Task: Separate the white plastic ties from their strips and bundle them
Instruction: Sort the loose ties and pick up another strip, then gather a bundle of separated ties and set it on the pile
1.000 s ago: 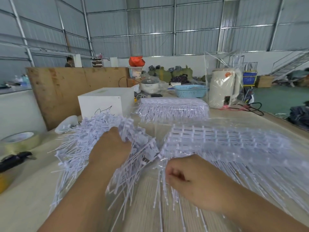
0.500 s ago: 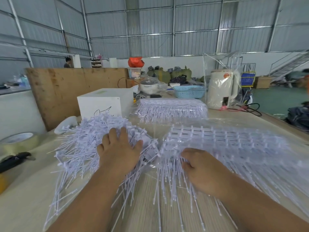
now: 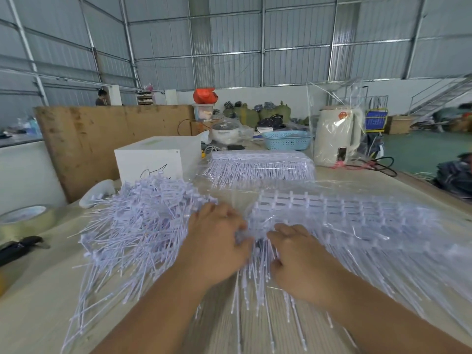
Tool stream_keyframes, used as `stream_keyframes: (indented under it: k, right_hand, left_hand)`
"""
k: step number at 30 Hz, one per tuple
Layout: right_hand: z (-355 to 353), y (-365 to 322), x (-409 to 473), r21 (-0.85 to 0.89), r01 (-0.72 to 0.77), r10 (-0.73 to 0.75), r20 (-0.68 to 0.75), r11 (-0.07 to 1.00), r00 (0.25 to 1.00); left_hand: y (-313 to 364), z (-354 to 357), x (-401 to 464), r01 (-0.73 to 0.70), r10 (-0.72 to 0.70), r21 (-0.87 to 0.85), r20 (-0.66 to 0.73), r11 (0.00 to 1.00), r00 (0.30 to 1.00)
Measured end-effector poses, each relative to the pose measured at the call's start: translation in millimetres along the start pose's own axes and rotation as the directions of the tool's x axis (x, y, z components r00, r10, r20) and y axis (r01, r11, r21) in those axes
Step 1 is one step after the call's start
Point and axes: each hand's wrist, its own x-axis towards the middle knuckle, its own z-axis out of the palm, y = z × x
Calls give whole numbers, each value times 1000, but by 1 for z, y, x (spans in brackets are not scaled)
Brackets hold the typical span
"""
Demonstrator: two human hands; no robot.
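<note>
Left hand (image 3: 217, 247) and right hand (image 3: 297, 261) meeting mid-desk, fingers curling into stacked strips of white plastic ties (image 3: 344, 221). Pinching at its left end. Exact grip blurring, impossible telling.

Warehouse-style packing workshop

Corrugated metal walls (image 3: 229, 47) and steel framing are seen across the top; a long worktable (image 3: 30, 315) is heaped with white plastic ties (image 3: 132, 226).

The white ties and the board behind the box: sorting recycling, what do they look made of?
White ties: likely plastic, thin pale strands with a slight sheen. Board: seemingly plywood or pressed wood, matte brown with darker blotches.
</note>
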Motion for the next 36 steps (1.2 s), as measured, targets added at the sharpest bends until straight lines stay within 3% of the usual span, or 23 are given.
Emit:
stream_keyframes:
  k: [3, 9, 14, 19, 23, 28, 36]
  right_hand:
    - [6, 2, 0, -27, -3, 5, 68, 1000, 998]
    - [5, 6, 3, 67, 26, -24, -24, 997, 999]
    - [0, 10, 3, 105, 102, -77, -216, 989, 973]
    - [-3, 11, 2, 1, 138, -131, -297, 990, 946]
    - [1, 7, 2, -80, 99, -113, -195, 992, 974]
    - [4, 6, 3, -9, 117, -116, -204, 993, 972]
    - [6, 7, 4, -53, 101, -110, -194, 993, 975]
  left_hand:
    - [2, 10, -4, -6, -27, 130, 247, 992, 969]
    - [6, 5, -2, 52, -64, 91, 136, 994, 989]
    - [3, -4, -1, 222, -218, -304, 47, 926, 975]
    - [4, -6, 0, 251, -290, -490, -3, 835, 957]
    - [5, -3, -1, 251, -267, -504, 42, 826, 963]
    - [4, 1, -1, 231, -212, -525, 98, 819, 972]
    - [9, 6, -4, 195, -66, -491, 269, 849, 961]
